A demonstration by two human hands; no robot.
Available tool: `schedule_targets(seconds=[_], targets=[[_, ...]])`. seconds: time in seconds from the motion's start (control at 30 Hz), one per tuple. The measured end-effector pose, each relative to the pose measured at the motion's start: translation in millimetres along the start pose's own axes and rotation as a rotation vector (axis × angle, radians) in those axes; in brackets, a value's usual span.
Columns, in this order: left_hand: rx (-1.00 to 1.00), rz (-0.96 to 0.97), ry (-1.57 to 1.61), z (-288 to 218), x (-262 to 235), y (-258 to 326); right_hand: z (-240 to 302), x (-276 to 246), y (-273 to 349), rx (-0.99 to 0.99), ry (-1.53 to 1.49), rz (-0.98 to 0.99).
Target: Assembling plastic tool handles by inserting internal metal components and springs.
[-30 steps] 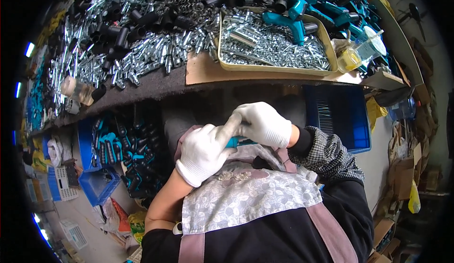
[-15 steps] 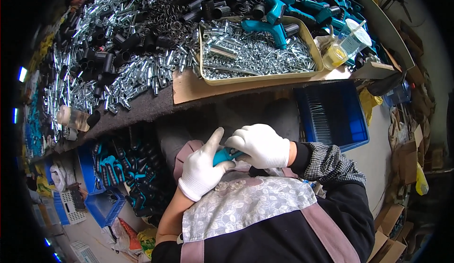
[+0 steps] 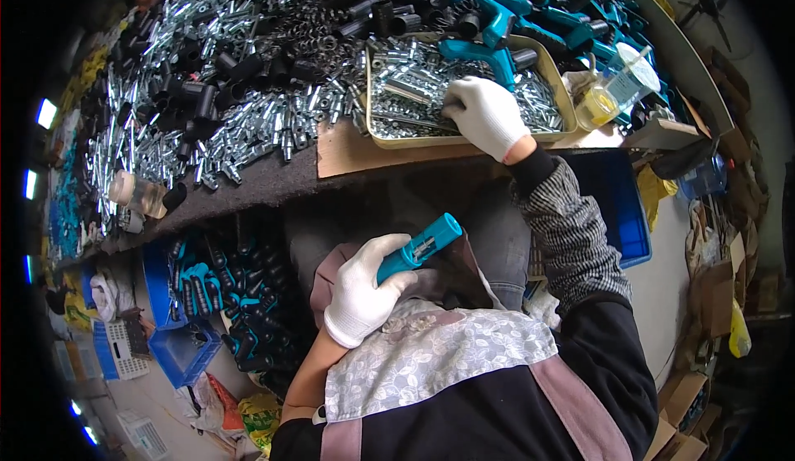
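Note:
My left hand (image 3: 361, 297), in a white glove, is closed around a teal cylindrical tool housing (image 3: 431, 239) above my lap. The housing tilts up to the right, and metal shows in a slot on its side. Out over the cream tray (image 3: 451, 141), my gloved right hand (image 3: 489, 117) has its fingers curled down onto small metal parts (image 3: 410, 88). Its fingertips are partly hidden, so what they grip does not show. Just beyond this hand, a teal pistol-shaped housing (image 3: 489, 53) lies across the tray.
Heaps of silvery metal fittings (image 3: 248, 134), black sleeves (image 3: 199, 101) and springs (image 3: 319, 22) cover the bench. Plastic cups (image 3: 629, 76) stand right of the tray. Below the bench are a blue crate (image 3: 638, 229) and a pile of teal-and-black tool bodies (image 3: 240, 295).
My right hand has left the teal housing and reached forward into the tray. My left hand still holds the housing, whose slotted end now shows. The view has shifted slightly.

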State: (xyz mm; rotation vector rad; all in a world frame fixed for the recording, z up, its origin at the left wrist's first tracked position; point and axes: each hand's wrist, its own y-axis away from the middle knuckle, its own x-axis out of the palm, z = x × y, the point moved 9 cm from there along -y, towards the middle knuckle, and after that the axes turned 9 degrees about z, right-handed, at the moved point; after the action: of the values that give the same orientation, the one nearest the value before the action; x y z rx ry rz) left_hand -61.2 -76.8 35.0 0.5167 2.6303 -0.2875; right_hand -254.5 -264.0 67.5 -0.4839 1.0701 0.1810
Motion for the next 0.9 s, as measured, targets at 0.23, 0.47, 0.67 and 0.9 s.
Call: schedule_targets(seconds=[0.23,0.47,0.67,0.9], targets=[[-0.224,-0.118,0.506,47.4,-8.6,9.6,11.4,-25.5,44.7,0.124,-0.794,-0.285],[-0.194,-0.133,0.813,50.2,-4.7,-4.8,107.1,30.0,99.5,-0.089,-0.836,-0.009],[-0.168,-0.203,0.832,48.9,-10.5,-1.3,125.7,21.9,92.2,-0.271,-0.564,-0.128],[-0.081,-0.254,0.476,47.4,-28.2,5.7,106.3,72.0,89.4,0.114,-1.232,0.093]])
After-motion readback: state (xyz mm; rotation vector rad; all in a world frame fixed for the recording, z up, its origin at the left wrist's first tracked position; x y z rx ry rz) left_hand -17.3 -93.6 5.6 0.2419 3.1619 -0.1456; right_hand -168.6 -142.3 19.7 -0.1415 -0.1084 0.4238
